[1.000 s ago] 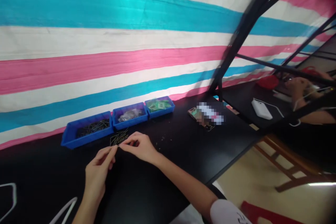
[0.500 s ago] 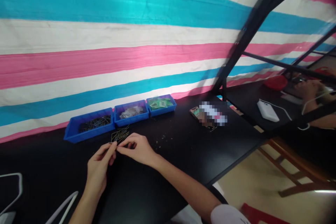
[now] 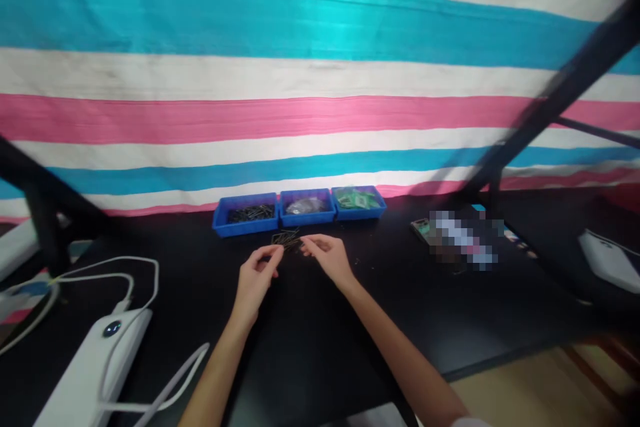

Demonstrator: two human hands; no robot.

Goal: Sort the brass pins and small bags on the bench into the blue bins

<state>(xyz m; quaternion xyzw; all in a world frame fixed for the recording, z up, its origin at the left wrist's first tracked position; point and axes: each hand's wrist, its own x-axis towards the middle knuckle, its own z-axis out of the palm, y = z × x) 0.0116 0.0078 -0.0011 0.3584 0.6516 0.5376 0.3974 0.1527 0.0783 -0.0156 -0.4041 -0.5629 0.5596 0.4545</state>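
A small heap of thin, dark and brass-coloured metal pieces [image 3: 285,237], like long screws or pins, lies on the black table in front of the blue bins. At its near left edge is my left hand [image 3: 257,277], thumb and forefinger pinched together; whatever sits between them is too small to make out. My right hand [image 3: 330,259] reaches the heap's right side with its fingertips closed together, and I cannot make out what they hold. The two hands are apart. Behind the heap, the left blue bin [image 3: 245,231] holds more of the dark metal pieces [image 3: 253,213].
The middle blue bin [image 3: 307,218] has clear plastic bits, the right one [image 3: 363,214] green packets. A phone [image 3: 421,230], partly pixelated, lies to the right. A white power bank [image 3: 95,367] with cables is at left. Black frame bars [image 3: 540,117] slant upward by the striped sheet [image 3: 300,120].
My view has swung left, bringing the power bank in. My hands, fingertips together before, have separated; the right one is now at the heap's right side.
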